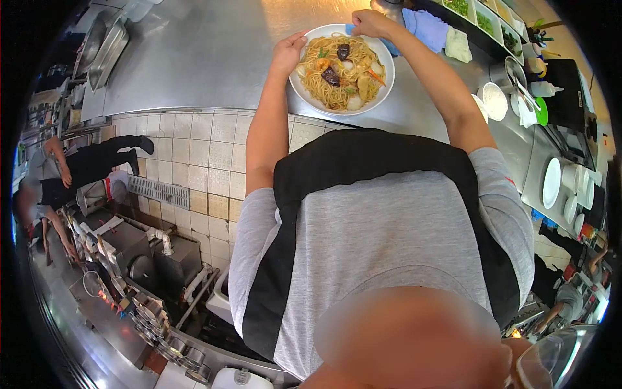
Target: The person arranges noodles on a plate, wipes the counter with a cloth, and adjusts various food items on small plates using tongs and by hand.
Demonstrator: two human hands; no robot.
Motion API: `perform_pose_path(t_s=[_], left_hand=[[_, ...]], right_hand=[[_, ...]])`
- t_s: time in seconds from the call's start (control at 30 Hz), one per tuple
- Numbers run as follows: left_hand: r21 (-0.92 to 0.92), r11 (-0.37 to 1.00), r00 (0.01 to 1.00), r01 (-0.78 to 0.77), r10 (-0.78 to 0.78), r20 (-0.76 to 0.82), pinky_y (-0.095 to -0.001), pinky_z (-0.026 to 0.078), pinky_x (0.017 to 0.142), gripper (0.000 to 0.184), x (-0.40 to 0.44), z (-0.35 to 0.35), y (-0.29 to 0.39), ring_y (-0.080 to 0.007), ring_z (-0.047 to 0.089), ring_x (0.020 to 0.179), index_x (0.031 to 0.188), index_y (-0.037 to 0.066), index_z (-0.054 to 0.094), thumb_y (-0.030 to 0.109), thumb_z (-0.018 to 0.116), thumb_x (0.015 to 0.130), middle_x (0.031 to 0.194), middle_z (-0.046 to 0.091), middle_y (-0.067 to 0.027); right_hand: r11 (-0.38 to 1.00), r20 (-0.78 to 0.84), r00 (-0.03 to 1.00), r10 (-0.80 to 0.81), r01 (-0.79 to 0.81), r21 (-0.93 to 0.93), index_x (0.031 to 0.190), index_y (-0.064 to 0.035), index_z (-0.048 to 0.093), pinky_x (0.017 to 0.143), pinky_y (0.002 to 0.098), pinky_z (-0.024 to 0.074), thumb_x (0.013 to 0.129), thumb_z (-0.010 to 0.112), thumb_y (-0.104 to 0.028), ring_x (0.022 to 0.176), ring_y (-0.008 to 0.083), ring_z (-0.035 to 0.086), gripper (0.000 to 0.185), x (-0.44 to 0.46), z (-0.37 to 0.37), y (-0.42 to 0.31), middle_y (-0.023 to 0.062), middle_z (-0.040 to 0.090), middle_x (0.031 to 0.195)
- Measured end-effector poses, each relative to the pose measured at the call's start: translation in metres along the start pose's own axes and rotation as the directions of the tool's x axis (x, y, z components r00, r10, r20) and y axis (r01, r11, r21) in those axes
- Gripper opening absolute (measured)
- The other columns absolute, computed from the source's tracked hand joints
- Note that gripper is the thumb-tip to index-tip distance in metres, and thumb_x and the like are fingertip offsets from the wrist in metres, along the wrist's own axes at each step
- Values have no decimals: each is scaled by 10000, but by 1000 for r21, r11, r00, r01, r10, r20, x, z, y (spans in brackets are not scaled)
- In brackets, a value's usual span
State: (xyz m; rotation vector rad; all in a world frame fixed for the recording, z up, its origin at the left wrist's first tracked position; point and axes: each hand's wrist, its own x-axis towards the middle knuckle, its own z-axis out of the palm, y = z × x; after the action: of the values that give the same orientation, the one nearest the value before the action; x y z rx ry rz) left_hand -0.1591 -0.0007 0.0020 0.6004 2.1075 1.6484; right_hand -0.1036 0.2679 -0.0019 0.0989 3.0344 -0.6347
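A round white plate of stir-fried noodles sits at the edge of the steel counter. Dark mushroom-like pieces, a shrimp, carrot and pale vegetable slices lie among the noodles. My left hand grips the plate's left rim, thumb on top. At the far rim, my right hand is closed on a small piece of blue cloth, pressed against or just above the rim. Its fingertips are partly hidden. A folded lilac-blue cloth and a pale green cloth lie right of my right forearm.
Trays of chopped greens stand at the upper right. Beside them are a white bowl, a squeeze bottle and an oval plate. Metal pans rest at the far left. Another person works at the left.
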Motion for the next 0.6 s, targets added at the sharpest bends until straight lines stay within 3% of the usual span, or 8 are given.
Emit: perform_pose_path(t_s=[0.1, 0.17, 0.3, 0.5, 0.6], left_hand=[[23, 1000, 999, -4, 5, -35, -254, 462, 792, 262, -3, 0, 0, -141, 615, 865, 1074, 46, 659, 167, 562, 862, 967, 684, -89], [53, 995, 992, -86, 90, -85, -254, 465, 785, 253, -9, 0, 0, -141, 621, 856, 1057, 42, 666, 163, 565, 859, 952, 688, -95], [-29, 994, 982, -104, 98, -160, -254, 464, 774, 268, -15, 5, -7, -129, 605, 833, 1067, 21, 657, 157, 571, 853, 929, 680, -88], [57, 995, 935, -86, 100, -340, -292, 482, 760, 258, -38, 9, -3, -200, 646, 798, 1041, 32, 669, 116, 538, 836, 882, 686, -150], [32, 996, 914, -80, 86, -396, -299, 469, 800, 286, -58, 16, 5, -214, 633, 871, 1079, 27, 648, 123, 529, 837, 956, 669, -165]], right_hand=[[992, -18, 992, 121, -121, 40, 718, -62, 451, 555, 374, 423, 692, 700, -255, 608, 235, 529, 316, -23, 0, 0, 102, 550, 642], [985, -119, 978, 169, -162, 64, 733, -49, 469, 596, 393, 443, 694, 697, -254, 652, 276, 562, 309, -39, 3, -6, 132, 577, 680], [977, -329, 921, 208, -209, 31, 765, -28, 503, 681, 426, 465, 703, 685, -259, 751, 346, 602, 301, -77, -5, -33, 182, 616, 770], [944, -370, 872, 321, -327, 48, 779, -35, 522, 681, 417, 465, 719, 674, -278, 735, 331, 598, 293, -101, -12, -44, 157, 620, 767], [928, -252, 894, 370, -349, 126, 765, -48, 521, 639, 386, 457, 723, 687, -313, 676, 283, 580, 316, -108, -21, -39, 123, 608, 720]])
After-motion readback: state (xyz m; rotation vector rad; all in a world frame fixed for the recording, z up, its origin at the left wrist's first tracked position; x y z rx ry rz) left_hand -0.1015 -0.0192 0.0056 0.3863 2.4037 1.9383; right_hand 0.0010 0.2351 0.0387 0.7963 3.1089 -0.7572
